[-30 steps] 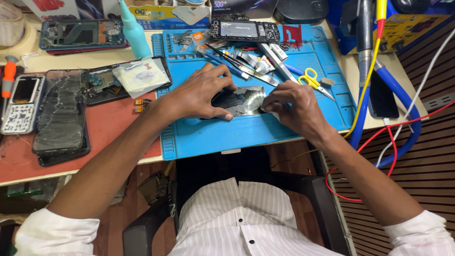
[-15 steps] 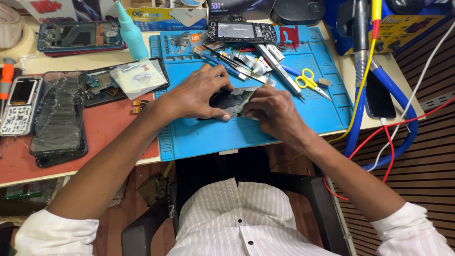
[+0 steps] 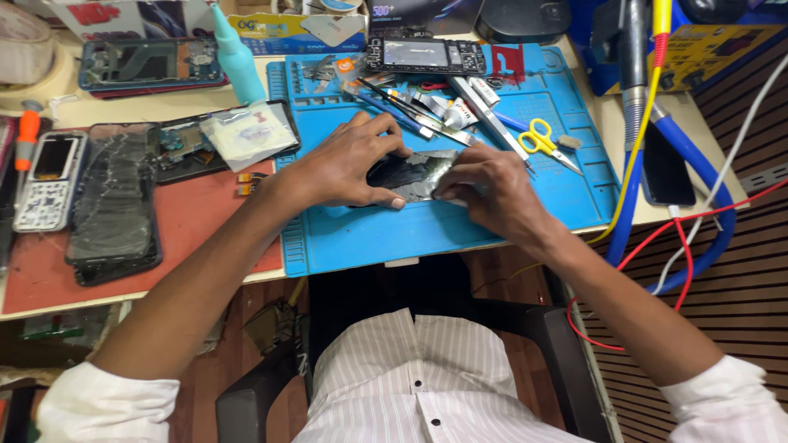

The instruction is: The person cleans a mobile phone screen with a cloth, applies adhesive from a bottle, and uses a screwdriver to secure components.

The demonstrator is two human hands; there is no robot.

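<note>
The opened phone (image 3: 414, 174) is lying on the blue mat (image 3: 460, 226), near its middle, now sitting closer to the mat's front edge than a second ago. The left hand (image 3: 349, 164) is pressing flat on the phone's left end; the right hand (image 3: 484, 189) is pinching its right edge, having slid inward, so the prying seems to be moving along. Fingers are covering most of the phone, and any tool in the right hand is hidden. Yellow scissors (image 3: 538, 135) are lying behind the phone
</note>
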